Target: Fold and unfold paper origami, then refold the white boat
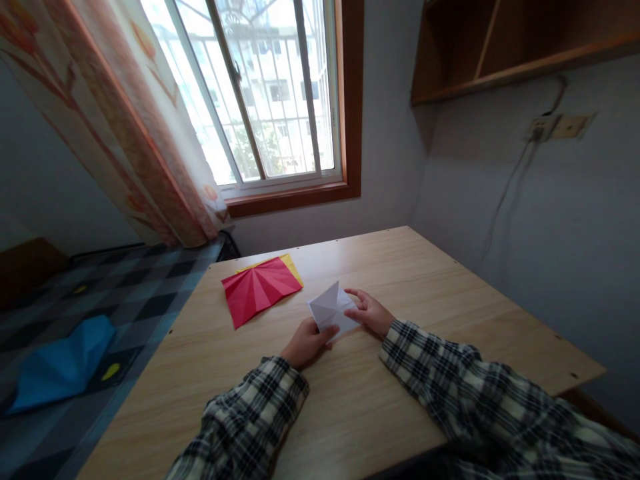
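Note:
Between my two hands is a folded sheet of white paper [330,312], with a pointed flap standing up at its top and creases across its face. My left hand [307,341] grips the lower left edge, thumb on top and fingers underneath. On the right side, my right hand [369,312] pinches the paper with the thumb in front and the fingers behind. Just beyond the left hand lies a creased red sheet of paper [260,290], partly covering a yellow sheet [295,268].
The light wooden table [400,407] reaches toward the window [265,100]. A folded blue paper [65,367] rests on the checked bed cover [145,287] at left. A wall shelf [525,63] and a power socket [543,128] with a hanging cord are at right.

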The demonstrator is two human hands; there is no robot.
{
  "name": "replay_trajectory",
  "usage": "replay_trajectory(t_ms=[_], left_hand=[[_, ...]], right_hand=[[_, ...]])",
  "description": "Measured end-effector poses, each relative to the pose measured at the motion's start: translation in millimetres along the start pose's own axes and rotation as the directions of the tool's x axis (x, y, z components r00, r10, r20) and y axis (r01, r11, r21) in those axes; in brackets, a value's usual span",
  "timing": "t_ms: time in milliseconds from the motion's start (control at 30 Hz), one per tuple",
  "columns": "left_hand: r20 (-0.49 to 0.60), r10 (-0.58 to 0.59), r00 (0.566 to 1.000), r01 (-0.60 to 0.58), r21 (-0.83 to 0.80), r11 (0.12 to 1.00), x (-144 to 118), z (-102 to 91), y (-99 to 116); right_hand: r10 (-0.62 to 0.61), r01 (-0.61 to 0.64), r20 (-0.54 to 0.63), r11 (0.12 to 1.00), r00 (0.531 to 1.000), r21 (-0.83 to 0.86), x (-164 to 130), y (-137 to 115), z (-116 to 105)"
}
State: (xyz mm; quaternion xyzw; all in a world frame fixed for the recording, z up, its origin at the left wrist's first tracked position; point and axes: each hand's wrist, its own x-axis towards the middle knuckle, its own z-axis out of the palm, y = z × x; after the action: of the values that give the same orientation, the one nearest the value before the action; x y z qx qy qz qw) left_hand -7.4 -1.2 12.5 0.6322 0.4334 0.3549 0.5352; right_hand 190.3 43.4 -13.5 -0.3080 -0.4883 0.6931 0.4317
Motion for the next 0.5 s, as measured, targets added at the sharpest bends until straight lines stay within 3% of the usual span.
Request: replay_trajectory(t_ms=[233, 500], left_hand=[[0.001, 0.01, 1.0, -0.01, 0.068, 0.998, 0.2, -0.6, 0.4], [-0.053, 0.026, 0.998, -0.021, 0.09, 0.996, -0.2, -0.5, 4.5]], right_hand=[[-0.058, 0.059, -0.011, 0.998, 0.998, 0.034, -0.3, 1.7, 3.4], [-0.122, 0.122, 0.011, 0.99, 0.992, -0.073, -4.0, 1.2, 9.5]])
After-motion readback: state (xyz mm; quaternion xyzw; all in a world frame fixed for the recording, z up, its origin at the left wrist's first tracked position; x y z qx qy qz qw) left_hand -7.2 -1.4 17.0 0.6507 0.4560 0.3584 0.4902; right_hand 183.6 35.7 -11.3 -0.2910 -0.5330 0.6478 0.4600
